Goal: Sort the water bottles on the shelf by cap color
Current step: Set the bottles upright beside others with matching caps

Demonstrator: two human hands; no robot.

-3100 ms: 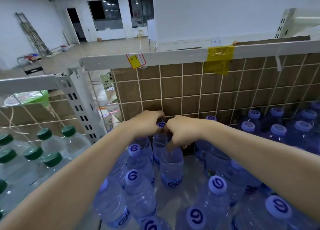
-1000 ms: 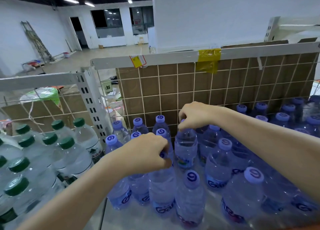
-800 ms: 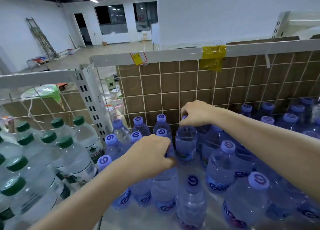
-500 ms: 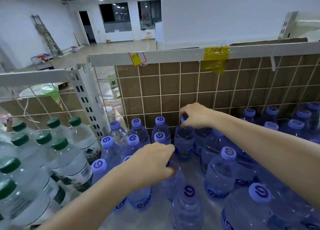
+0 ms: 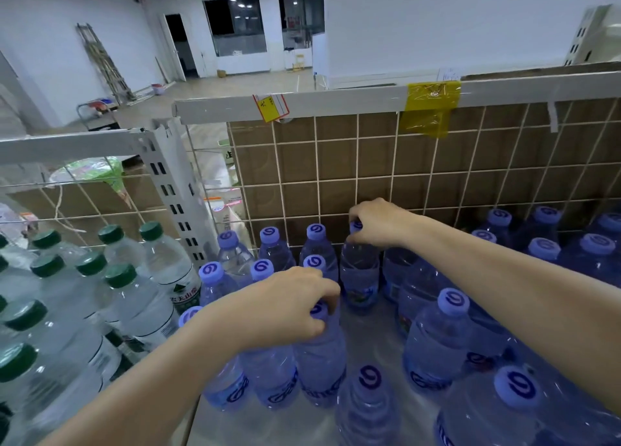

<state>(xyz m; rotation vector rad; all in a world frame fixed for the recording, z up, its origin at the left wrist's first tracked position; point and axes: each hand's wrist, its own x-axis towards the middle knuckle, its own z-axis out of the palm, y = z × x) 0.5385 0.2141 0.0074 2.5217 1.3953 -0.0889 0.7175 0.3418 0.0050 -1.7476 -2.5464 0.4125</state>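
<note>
Bottles with purple caps occupy both my hands: my left hand [image 5: 285, 306] curls over the cap and neck of a front purple-capped bottle [image 5: 321, 355] near the shelf's left edge, while my right hand [image 5: 378, 222] pinches the cap of a rear purple-capped bottle [image 5: 359, 274] standing against the wire-grid back panel [image 5: 336, 163]. Around them, tidy rows of purple caps [image 5: 268, 235] run along the back left corner; further purple-capped bottles [image 5: 450, 341] stand more loosely toward the right and front edges. Green-capped bottles [image 5: 148, 277] fill the neighbouring shelf section beyond the white upright [image 5: 174, 190]. Colours appear already separated; by my judgement, only lining up the loose purple bottles remains.
</note>
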